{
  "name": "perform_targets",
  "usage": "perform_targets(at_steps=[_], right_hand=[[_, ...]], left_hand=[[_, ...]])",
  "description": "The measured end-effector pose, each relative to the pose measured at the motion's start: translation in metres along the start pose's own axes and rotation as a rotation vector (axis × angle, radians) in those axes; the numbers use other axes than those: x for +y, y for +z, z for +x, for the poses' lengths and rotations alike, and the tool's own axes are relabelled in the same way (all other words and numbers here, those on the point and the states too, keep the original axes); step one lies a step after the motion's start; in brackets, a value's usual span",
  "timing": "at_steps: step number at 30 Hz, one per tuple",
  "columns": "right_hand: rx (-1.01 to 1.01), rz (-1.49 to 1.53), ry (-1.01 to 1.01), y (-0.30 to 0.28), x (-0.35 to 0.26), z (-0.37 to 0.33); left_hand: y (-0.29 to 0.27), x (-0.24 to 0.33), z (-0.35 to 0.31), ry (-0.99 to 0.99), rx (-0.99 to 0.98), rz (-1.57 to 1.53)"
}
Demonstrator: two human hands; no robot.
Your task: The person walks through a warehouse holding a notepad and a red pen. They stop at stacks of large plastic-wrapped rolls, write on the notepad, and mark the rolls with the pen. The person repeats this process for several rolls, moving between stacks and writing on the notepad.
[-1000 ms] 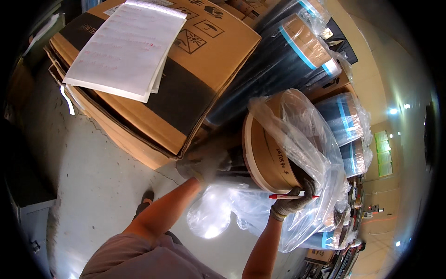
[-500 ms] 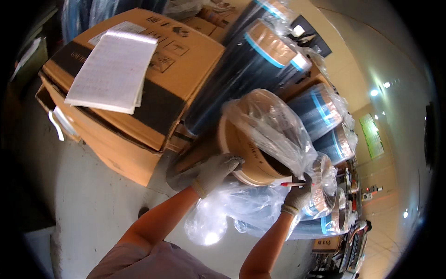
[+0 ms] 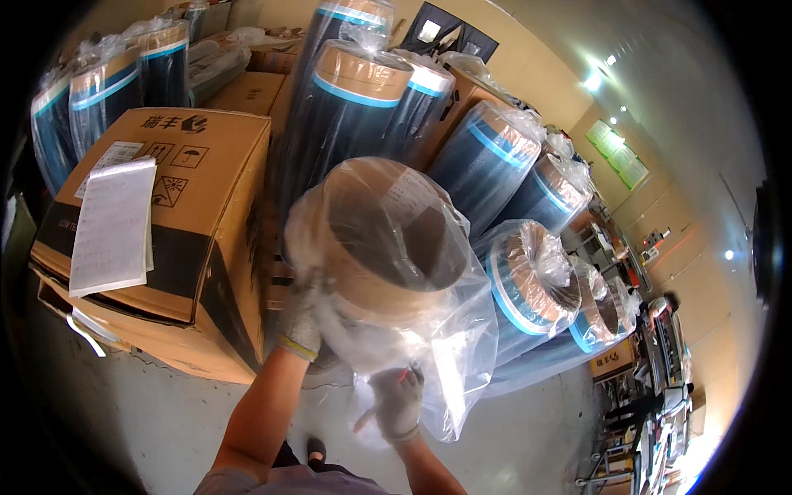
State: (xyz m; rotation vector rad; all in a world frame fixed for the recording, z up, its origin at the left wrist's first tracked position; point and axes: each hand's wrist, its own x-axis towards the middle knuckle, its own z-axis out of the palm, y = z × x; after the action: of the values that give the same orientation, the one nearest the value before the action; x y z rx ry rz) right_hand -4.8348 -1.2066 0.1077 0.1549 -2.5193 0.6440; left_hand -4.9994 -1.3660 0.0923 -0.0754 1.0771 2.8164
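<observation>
A wide brown cardboard tube (image 3: 371, 289) stands in front of me, its hollow mouth facing up. A loose clear plastic bag (image 3: 462, 355) drapes over the mouth and hangs down its near side. At the tube's left side, my gloved left hand (image 3: 304, 318) is closed on the bag's film; its fingertips are blurred. My gloved right hand (image 3: 398, 404) is low in front of the tube, beside the hanging film. It holds a slim pen whose red tip (image 3: 404, 375) shows near the fingers; the rest of the pen is hidden.
A large cardboard box (image 3: 223, 153) stands at the left with a paper pad (image 3: 111, 223) on top. Several dark rolls with blue tape, wrapped in plastic, stand behind and to the right, such as one roll (image 3: 346, 124). Grey floor (image 3: 206, 429) lies below.
The plastic bag now covers the tube's mouth and hangs nearer me. My left hand has moved from the rim to the tube's left side; my right hand has come down and left. The view has turned.
</observation>
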Motion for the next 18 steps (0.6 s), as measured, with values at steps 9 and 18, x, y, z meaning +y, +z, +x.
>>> perform_targets(at_steps=[9, 18], right_hand=[[0.056, -0.102, 0.167, -0.01, 0.015, -0.037], [-0.663, 0.433, 0.364, 0.021, 0.046, -0.114]], left_hand=[[-0.206, -0.123, 0.043, 0.067, 0.28, 0.507], [-0.26, -0.241, 0.054, 0.072, 0.623, 0.942]])
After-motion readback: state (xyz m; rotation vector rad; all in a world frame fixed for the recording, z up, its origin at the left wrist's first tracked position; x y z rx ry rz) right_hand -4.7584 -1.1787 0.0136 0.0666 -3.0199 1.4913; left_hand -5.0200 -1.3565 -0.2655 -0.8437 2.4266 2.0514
